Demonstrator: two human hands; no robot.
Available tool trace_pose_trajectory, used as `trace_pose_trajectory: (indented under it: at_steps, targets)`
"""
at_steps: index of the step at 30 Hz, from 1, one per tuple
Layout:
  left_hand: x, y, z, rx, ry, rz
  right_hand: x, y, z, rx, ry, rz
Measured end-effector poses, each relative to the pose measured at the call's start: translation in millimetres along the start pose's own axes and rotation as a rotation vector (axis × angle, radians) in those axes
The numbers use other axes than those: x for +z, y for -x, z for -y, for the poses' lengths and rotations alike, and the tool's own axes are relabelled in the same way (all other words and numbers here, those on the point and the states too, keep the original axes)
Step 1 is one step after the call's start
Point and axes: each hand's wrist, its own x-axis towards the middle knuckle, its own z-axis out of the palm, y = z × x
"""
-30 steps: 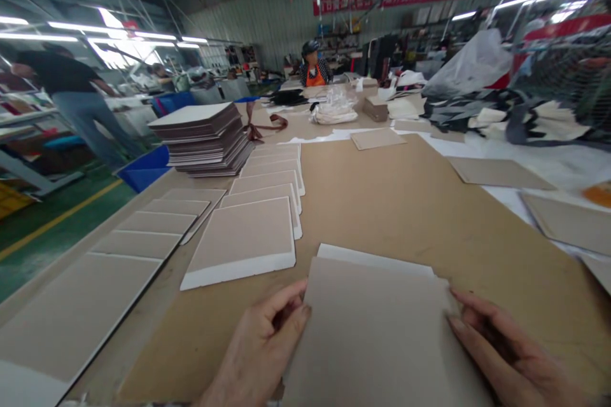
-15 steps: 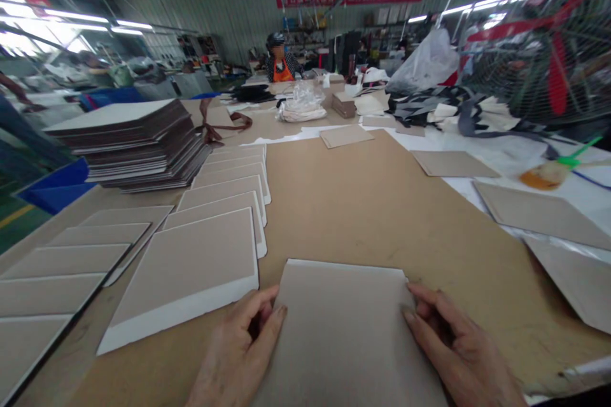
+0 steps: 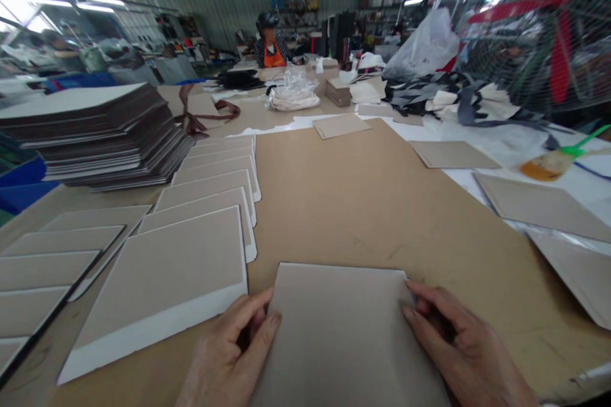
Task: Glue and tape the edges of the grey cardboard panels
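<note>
Both hands pinch one grey cardboard sheet [image 3: 341, 331] at its side edges: the left hand [image 3: 226, 356] grips the left edge, the right hand [image 3: 465, 353] the right edge. It lies flat on the brown work table [image 3: 382, 203], just beside a row of overlapped boards [image 3: 191, 241], with a tall stack [image 3: 90, 133] farther left.

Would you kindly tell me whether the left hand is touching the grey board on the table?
Touching. The head view shows the left hand with thumb and forefinger lying on the left edge of the grey board, with no gap visible.
</note>
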Motion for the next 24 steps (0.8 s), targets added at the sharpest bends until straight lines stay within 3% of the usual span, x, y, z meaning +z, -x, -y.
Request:
trace_pose_trajectory:
  at_steps: [6,24]
  targets:
    - [-4.0,-2.1,-2.7,0.001,-0.039,0.064,1.1,-1.4,2.1,-0.021,0.02,-0.005]
    - [-2.1,-5.1,6.1,0.079,-0.07,0.044,1.0,-2.2,8.5,-0.059,0.051,-0.04]
